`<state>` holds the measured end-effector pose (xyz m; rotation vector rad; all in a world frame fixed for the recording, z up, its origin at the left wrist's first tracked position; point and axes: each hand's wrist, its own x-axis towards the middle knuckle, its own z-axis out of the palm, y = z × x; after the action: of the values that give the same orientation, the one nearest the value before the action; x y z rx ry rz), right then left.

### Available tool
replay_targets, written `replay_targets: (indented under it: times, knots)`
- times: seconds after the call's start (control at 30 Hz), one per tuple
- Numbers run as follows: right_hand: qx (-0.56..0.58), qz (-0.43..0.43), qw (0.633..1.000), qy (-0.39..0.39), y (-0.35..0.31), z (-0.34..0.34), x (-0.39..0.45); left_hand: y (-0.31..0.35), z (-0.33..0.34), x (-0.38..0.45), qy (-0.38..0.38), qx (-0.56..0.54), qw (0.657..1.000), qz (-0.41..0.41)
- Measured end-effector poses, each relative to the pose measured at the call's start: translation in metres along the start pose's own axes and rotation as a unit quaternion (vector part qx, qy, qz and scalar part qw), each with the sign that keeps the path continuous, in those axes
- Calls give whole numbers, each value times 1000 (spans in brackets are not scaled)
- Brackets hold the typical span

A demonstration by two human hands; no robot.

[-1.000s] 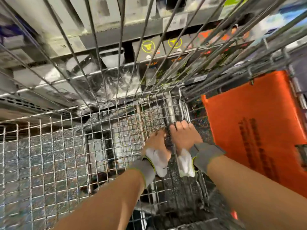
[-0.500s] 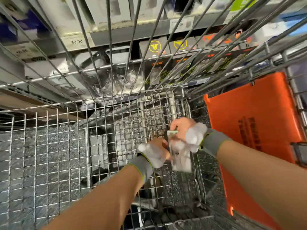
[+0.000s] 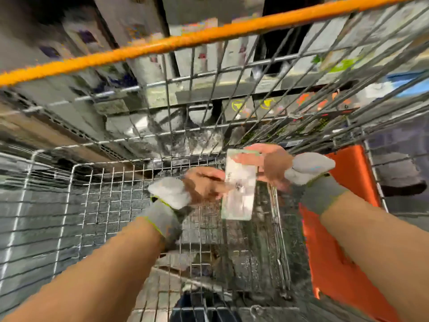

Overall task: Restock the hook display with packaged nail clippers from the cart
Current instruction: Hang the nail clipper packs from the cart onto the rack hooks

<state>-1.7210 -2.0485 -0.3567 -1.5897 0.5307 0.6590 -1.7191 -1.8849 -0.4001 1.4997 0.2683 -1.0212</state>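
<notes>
A pale rectangular nail clipper package (image 3: pixel 238 196) hangs above the wire floor of the cart (image 3: pixel 97 205), held between both hands. My right hand (image 3: pixel 267 166) grips its upper end, fingers across the front. My left hand (image 3: pixel 204 184) pinches the package's left edge about halfway down. Both wrists wear grey cuffs with white padding. The picture is blurred by motion, so the package print is unreadable. No hook display shows in this view.
An orange cart handle bar (image 3: pixel 185 40) runs across the top. An orange plastic flap (image 3: pixel 343 205) stands at the cart's right side. Beyond the wire wall are store shelves (image 3: pixel 209 94) with boxed goods and price labels.
Both hands reached to the cart's far corner, took hold of the package and lifted it up and toward me. The view tilted up, bringing the orange bar into sight.
</notes>
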Motion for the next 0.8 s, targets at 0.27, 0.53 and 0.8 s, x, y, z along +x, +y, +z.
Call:
replay_targets:
  times: [0.27,0.53,0.8]
  knots:
    - [34,-107,994,-9,-93,24,-72,85,-33,-121,38,-9,989,142]
    - [-31,-273,960,-49,-202,87,-175,151,-73,-263,116,39,950,288]
    - [-104,-415,902,-61,-271,205,-271,175,-143,-415,233,85,862,442]
